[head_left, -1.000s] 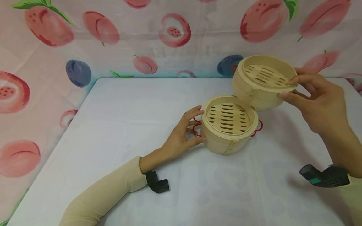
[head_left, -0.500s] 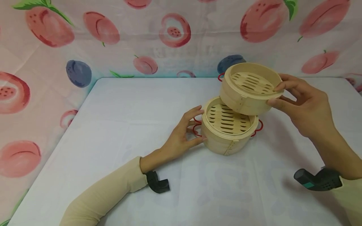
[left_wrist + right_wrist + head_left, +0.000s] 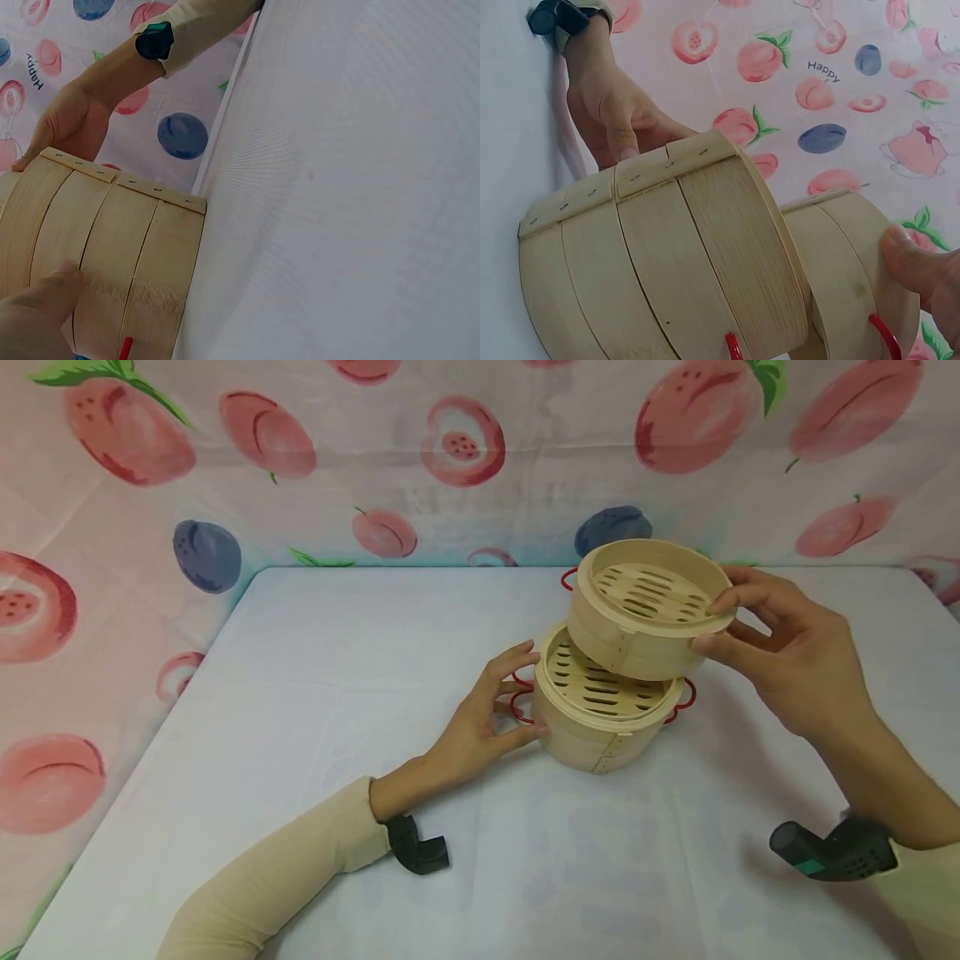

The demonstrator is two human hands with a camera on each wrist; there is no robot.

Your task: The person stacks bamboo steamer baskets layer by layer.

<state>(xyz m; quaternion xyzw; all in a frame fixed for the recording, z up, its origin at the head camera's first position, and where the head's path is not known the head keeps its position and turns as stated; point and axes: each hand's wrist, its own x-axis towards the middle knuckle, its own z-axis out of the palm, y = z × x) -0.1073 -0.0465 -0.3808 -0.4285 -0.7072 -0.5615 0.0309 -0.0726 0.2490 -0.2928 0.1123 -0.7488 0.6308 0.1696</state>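
A stack of round bamboo steamer baskets [image 3: 600,743] with red side handles stands on the table, slats showing inside. My left hand [image 3: 480,718] holds it by its left side, thumb at the near wall and fingers by the handles. Another bamboo steamer basket [image 3: 622,647] is tilted over the stack's back right part, its underside overlapping the rim. My right hand [image 3: 795,652] pinches this upper basket at its right rim, fingertips over the edge and thumb outside. In the right wrist view, the stack [image 3: 667,255] hides part of the raised basket [image 3: 840,255].
A white-covered table [image 3: 315,643] lies beneath, its far edge meeting a fruit-print cloth [image 3: 300,510] at the back and left. Each wrist carries a black camera mount, the left one [image 3: 416,847] low over the table and the right one [image 3: 840,852] higher.
My right hand has brought the upper steamer basket leftward and down, from behind the stack's right to over its back part. The left hand and the stack have stayed in place.
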